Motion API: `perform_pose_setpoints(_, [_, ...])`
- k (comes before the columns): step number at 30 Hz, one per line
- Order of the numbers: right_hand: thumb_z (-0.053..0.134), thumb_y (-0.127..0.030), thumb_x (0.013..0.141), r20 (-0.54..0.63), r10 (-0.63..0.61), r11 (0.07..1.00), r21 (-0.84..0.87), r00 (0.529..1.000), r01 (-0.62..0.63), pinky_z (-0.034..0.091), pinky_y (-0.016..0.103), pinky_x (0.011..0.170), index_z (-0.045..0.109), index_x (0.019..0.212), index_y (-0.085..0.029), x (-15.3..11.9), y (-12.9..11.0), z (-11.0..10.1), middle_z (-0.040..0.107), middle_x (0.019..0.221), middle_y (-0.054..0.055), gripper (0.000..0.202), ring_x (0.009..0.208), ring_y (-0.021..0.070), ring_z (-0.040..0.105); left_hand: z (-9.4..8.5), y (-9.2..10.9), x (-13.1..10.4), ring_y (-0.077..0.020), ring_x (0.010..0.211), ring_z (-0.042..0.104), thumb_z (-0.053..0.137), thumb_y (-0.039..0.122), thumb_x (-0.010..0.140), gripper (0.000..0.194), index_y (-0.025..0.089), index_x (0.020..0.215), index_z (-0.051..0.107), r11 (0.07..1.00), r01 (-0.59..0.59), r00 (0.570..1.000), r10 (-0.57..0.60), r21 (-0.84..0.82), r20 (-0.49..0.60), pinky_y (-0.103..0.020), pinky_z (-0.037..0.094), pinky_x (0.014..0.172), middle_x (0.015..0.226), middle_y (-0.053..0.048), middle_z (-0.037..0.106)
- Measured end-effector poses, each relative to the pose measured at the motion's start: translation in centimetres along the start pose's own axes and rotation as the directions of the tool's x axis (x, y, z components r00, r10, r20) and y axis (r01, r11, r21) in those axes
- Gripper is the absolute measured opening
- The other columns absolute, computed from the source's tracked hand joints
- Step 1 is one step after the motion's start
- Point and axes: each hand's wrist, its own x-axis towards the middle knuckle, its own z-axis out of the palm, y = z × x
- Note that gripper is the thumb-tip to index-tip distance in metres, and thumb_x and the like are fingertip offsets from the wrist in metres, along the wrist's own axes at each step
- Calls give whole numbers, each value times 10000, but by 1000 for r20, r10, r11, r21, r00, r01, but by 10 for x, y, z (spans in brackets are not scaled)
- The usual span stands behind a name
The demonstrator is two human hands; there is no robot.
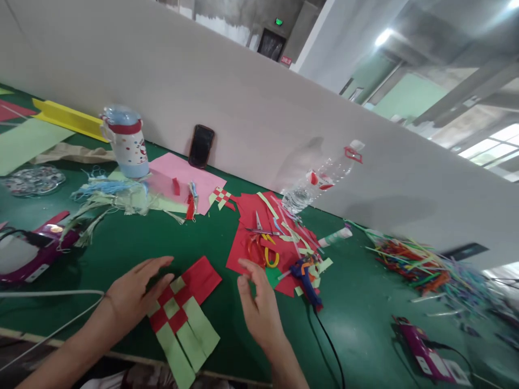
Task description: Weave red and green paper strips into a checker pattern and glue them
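Observation:
A woven piece of red and light-green paper strips [178, 308] lies at the table's front edge, its green strips hanging loose toward me. My left hand [132, 289] is at its left side, fingers stretched and thumb over the checkered corner; whether the thumb touches the paper I cannot tell. To the right of the weave, my right hand [259, 302] is raised with thumb and fingers apart, holding nothing. Just beyond it lie scissors with orange and yellow handles [271, 258] on red paper sheets [239, 243]. A blue glue gun [307, 281] with a cord rests beside them.
At the back stand a cartoon-print cup [132, 148], a phone [201, 146] leaning on the partition and a tilted plastic bottle [320, 181]. Paper strips and tassels [109, 194] lie about. Colourful stems [421, 267] and a purple device [425, 348] are at right; another purple device [40, 254] sits left.

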Motion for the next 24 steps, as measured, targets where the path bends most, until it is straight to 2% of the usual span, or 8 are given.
perform_pose_setpoints(2, [539, -279, 1023, 54, -65, 994, -87, 996, 69, 582, 408, 965, 649, 1271, -222, -2, 1, 6, 727, 1213, 109, 277, 1128, 242, 686, -1, -6, -12, -270, 1095, 682, 647, 538, 870, 355, 282, 1093, 751, 980, -142, 989, 146, 137, -20, -388, 550, 968, 1141, -59, 767])
perform_pose_setpoints(3, [547, -251, 1011, 84, -95, 988, -117, 992, 104, 576, 416, 975, 649, 1273, -215, -3, 1, 10, 725, 1216, 111, 284, 1140, 247, 676, 0, -8, -19, -250, 1100, 676, 620, 486, 916, 293, 294, 1095, 747, 942, -248, 968, 250, 225, 17, -370, 543, 978, 1141, -46, 761])
perform_pose_setpoints(6, [587, -217, 983, 177, -158, 958, -209, 971, 194, 563, 447, 989, 641, 1298, -172, 0, -1, 24, 720, 1227, 132, 323, 1143, 274, 649, 5, -9, -39, -169, 1032, 678, 522, 279, 1007, 242, 303, 1159, 709, 743, -538, 842, 493, 398, 217, -267, 546, 899, 1130, -7, 751])
perform_pose_setpoints(8, [625, -225, 971, 234, -155, 934, -282, 960, 220, 549, 472, 1001, 643, 1309, -149, 4, -4, 34, 718, 1234, 140, 347, 1140, 294, 630, 10, -9, -45, -160, 1031, 673, 495, 187, 1000, 289, 286, 1180, 698, 661, -621, 782, 561, 421, 272, -257, 534, 899, 1126, -1, 757])
perform_pose_setpoints(11, [686, -265, 948, 281, -59, 898, -405, 958, 174, 542, 514, 985, 647, 1320, -148, 10, -11, 47, 714, 1240, 139, 392, 1139, 329, 611, 17, -12, -45, -174, 1021, 671, 481, 115, 968, 329, 269, 1140, 716, 576, -685, 724, 606, 446, 329, -295, 514, 924, 1094, -4, 774])
perform_pose_setpoints(14, [710, -284, 929, 284, 43, 859, -501, 958, 110, 545, 543, 934, 666, 1284, -184, 15, -17, 55, 702, 1232, 132, 371, 1112, 352, 608, 22, -16, -43, -203, 1034, 667, 448, 73, 958, 366, 261, 1060, 745, 521, -698, 705, 618, 491, 347, -355, 489, 955, 1075, -21, 782])
perform_pose_setpoints(17, [717, -254, 913, 270, 88, 860, -507, 959, 64, 535, 542, 934, 687, 1198, -207, 17, -21, 58, 690, 1226, 118, 290, 1111, 351, 599, 26, -16, -42, -213, 1046, 666, 430, 70, 968, 374, 256, 1018, 750, 509, -697, 707, 605, 505, 366, -377, 479, 955, 1059, -29, 785])
perform_pose_setpoints(24, [724, -218, 875, 218, 97, 893, -450, 971, 11, 518, 509, 902, 681, 1060, -236, 19, -22, 57, 702, 1157, 82, 191, 1082, 327, 599, 29, -18, -37, -173, 1032, 698, 424, 109, 996, 333, 256, 1006, 723, 636, -620, 783, 534, 459, 318, -340, 491, 959, 1035, -10, 787])
